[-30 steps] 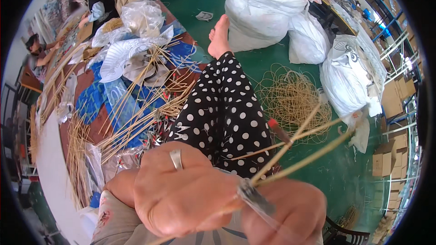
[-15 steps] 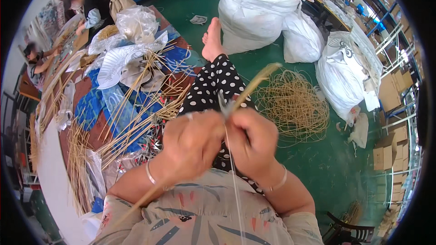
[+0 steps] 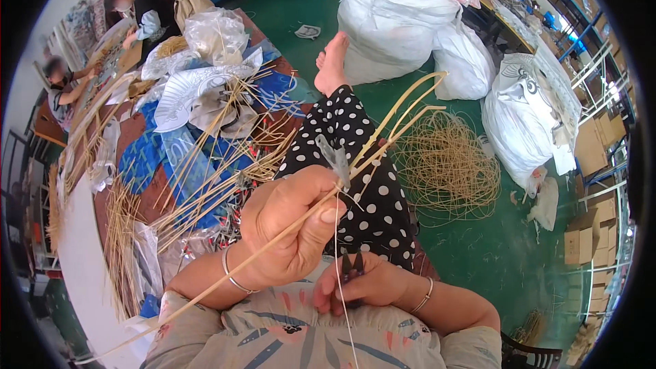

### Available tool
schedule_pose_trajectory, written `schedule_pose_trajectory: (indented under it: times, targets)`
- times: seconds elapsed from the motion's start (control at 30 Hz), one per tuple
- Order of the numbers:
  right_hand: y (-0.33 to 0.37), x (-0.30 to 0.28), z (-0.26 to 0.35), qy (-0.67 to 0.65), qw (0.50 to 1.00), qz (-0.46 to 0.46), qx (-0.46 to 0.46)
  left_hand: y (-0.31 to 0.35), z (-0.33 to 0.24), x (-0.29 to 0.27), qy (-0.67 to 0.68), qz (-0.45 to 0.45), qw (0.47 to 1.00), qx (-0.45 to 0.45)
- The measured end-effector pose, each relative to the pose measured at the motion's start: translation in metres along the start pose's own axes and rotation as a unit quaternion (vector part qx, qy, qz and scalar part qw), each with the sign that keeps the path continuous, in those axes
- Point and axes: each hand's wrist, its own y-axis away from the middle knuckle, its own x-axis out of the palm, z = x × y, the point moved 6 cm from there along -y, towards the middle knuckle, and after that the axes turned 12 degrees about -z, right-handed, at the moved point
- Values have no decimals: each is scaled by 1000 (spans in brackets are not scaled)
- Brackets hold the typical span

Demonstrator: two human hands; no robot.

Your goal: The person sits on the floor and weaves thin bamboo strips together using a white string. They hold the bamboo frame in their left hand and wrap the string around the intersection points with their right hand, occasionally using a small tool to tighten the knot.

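Note:
Pinched in my left hand [image 3: 290,222] are thin bamboo strips [image 3: 393,135]; their far ends split and bend toward the upper right. One long strip [image 3: 225,280] runs from the fist to the lower left. A small piece of translucent grey plastic [image 3: 333,156] sits at the pinched joint. From there a white thread [image 3: 346,301] hangs down over my shirt. My right hand [image 3: 372,283], lower and near my belly, is closed round a small dark tool like pliers [image 3: 351,265], its two pointed tips upward and slightly apart.
To the left, a table holds bamboo sticks [image 3: 198,198], blue printed cloth and plastic bags [image 3: 217,35]. A coil of thin bamboo strips [image 3: 447,164] lies on the green floor [image 3: 471,253]. White sacks [image 3: 393,27] stand beyond. Two people sit at the far left.
My right hand has left the joint and dropped toward my belly, where the dark tool now shows in it. My left hand still grips the strips, whose ends now spread apart.

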Motion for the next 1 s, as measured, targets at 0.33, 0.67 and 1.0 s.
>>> schedule_pose_trajectory:
  times: [0.33,0.67,1.0]
  targets:
    - [73,21,119,456,521,-313,-650,2,-10,6,-2,25,1000,2]
    - [64,30,117,463,380,-363,-714,9,-2,19,40,32,998,-34]
    - [55,25,119,418,434,-340,-722,17,9,20,33,23,996,-79]
